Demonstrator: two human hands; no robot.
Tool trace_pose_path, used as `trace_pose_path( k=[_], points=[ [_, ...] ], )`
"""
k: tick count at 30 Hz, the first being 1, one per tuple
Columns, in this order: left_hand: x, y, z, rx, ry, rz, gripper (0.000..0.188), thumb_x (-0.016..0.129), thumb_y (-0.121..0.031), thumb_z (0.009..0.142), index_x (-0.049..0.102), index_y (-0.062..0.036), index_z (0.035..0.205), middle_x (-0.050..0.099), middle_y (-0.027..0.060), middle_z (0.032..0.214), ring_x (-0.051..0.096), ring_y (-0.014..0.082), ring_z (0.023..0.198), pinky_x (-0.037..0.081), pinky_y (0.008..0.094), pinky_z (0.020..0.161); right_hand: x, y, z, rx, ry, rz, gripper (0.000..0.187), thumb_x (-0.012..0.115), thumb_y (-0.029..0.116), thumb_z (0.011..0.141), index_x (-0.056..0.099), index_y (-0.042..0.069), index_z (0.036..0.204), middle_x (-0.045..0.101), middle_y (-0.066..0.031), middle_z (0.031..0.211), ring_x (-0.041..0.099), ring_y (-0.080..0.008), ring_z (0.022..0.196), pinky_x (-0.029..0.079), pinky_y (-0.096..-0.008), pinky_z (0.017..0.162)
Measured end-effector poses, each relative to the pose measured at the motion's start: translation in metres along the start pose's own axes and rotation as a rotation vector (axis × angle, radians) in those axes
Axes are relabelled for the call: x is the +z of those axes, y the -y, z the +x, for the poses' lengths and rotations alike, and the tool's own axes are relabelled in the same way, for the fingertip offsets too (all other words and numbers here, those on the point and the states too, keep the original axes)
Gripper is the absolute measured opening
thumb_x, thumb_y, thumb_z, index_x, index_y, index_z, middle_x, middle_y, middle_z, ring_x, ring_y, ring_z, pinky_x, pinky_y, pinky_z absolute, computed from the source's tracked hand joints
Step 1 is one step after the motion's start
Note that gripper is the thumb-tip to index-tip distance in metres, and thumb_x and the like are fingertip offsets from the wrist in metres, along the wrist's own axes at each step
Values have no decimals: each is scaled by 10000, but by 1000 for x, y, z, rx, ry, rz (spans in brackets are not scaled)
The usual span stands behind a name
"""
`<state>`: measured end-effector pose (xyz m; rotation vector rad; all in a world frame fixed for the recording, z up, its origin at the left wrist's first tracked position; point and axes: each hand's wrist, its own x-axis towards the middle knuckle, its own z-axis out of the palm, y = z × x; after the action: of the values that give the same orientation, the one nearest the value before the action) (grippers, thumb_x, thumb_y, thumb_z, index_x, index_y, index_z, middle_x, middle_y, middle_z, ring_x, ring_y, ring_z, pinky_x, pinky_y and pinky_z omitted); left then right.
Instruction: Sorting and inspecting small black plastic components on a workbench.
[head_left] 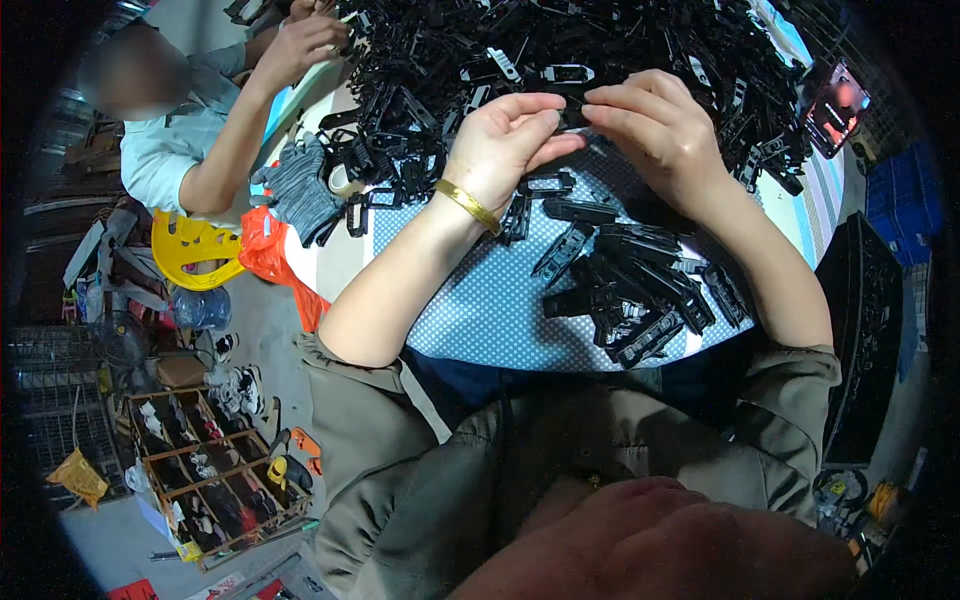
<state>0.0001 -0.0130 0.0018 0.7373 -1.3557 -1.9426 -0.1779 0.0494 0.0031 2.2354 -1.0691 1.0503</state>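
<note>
My left hand (pixel 505 140) and my right hand (pixel 655 130) meet above the near edge of a big heap. Fingertips of both pinch a small black plastic part (pixel 572 113), mostly hidden by the fingers. A gold-coloured bangle (pixel 468 207) circles my left wrist. Behind the hands spreads the heap of black plastic parts (pixel 620 35), a few with pale metal-looking pieces. Closer to me, a smaller pile of similar long black parts (pixel 640 285) lies on a blue dotted cloth (pixel 450 325), below my right forearm.
At the table's left lie a grey glove (pixel 300 188) and a tape roll (pixel 343 180). A red plastic bag (pixel 265 245) hangs there, near a yellow stool (pixel 185 250). Another person's hand (pixel 305 45) reaches to the heap. A phone (pixel 838 108) stands at the right edge.
</note>
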Motion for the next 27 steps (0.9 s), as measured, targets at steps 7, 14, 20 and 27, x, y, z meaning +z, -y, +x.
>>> trace_pose_path(
  k=[7,14,20,27],
  points=[
    [-8,5,2,-34,151,-86,349,494,-95,855,418,40,1169,551,136,1021,584,184,885,504,260,777,9,5,-2,-1,-28,13,311,668,45,622,603,68,925,618,-58,924,561,-233,781,470,-315,675],
    [-14,-10,5,104,227,-84,386,507,-91,846,389,30,1193,541,142,1043,598,191,845,519,262,733,9,4,5,-108,-24,-57,346,674,116,666,592,84,1001,593,-63,1016,540,-247,940,398,-361,841],
    [-38,-24,15,126,-20,-68,351,465,-131,869,405,33,1174,538,173,1021,581,274,912,510,323,770,17,14,3,358,207,266,344,700,211,667,589,60,955,573,-94,894,558,-228,843,464,-296,689],
    [-30,-13,16,115,-27,-59,271,404,-93,887,429,48,1117,551,158,938,610,247,812,526,276,694,27,15,6,327,549,369,342,645,120,685,541,56,1005,594,-125,792,592,-230,730,477,-315,646]
  ],
)
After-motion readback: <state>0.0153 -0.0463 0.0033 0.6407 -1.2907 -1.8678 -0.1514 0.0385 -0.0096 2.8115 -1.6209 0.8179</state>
